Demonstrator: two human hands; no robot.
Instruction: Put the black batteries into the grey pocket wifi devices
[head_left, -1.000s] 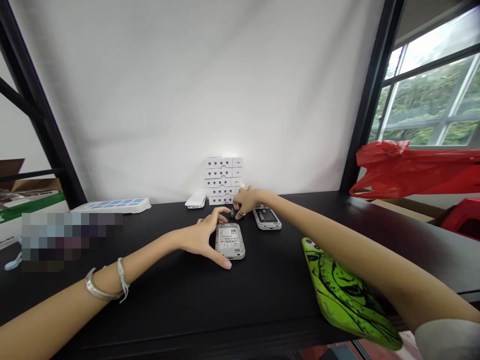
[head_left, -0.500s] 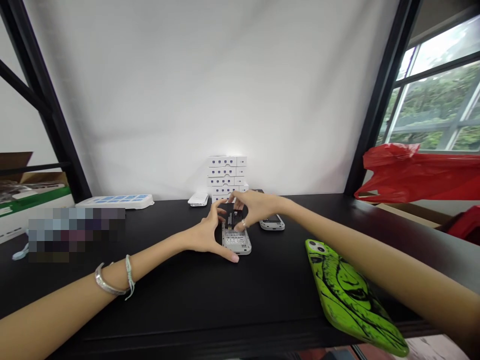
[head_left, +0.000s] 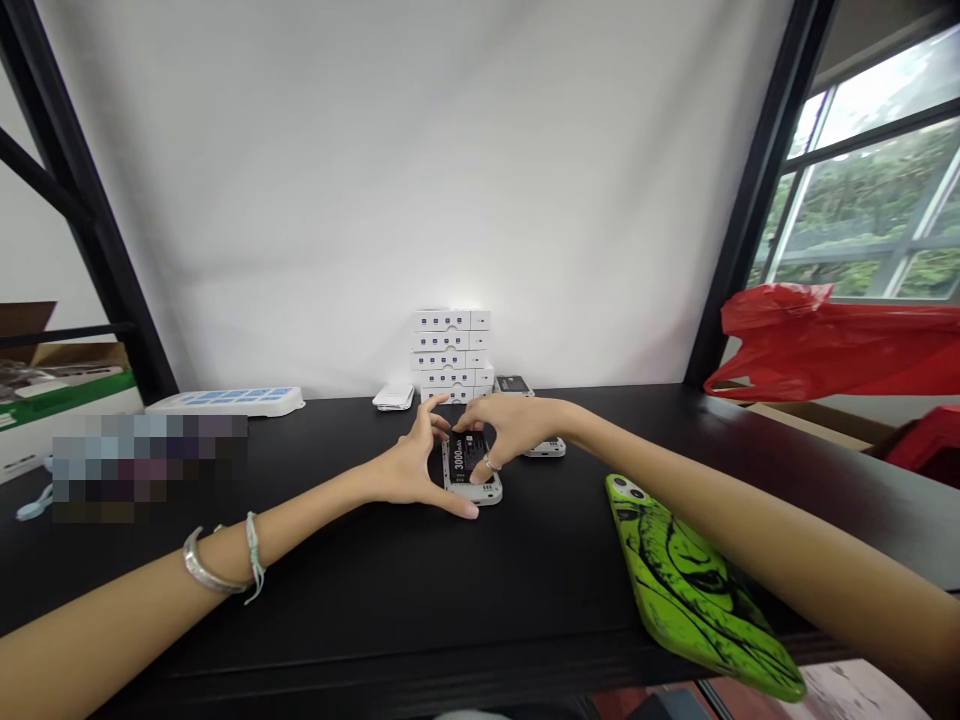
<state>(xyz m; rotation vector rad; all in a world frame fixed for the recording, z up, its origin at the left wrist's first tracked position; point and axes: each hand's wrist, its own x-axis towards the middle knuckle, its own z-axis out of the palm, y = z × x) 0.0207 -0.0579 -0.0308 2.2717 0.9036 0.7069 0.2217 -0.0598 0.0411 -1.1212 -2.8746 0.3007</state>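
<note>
A small white handheld device (head_left: 491,496) lies on the black table with its back off. Its battery (head_left: 463,462), black and printed "3000mAh", sits over the recess, lying nearly flat. My right hand (head_left: 510,428) pinches the battery, thumb on the near end and fingertips at the far end. Around the device's left side curves my left hand (head_left: 409,465), its thumb along the near edge and fingers by the far left corner. Behind my right hand, a second white device (head_left: 546,449) is partly hidden.
White boxes (head_left: 446,341) are stacked by the wall, with white covers (head_left: 393,397) to their left and another device with a battery (head_left: 513,384) beside them. A power strip (head_left: 225,402) lies left. A green-cased phone (head_left: 697,580) rests under my right forearm. A red bag (head_left: 840,335) covers cartons.
My right hand has lowered the battery from a tilt over the open recess to nearly flat, covering the printed label inside. My left hand stays around the device.
</note>
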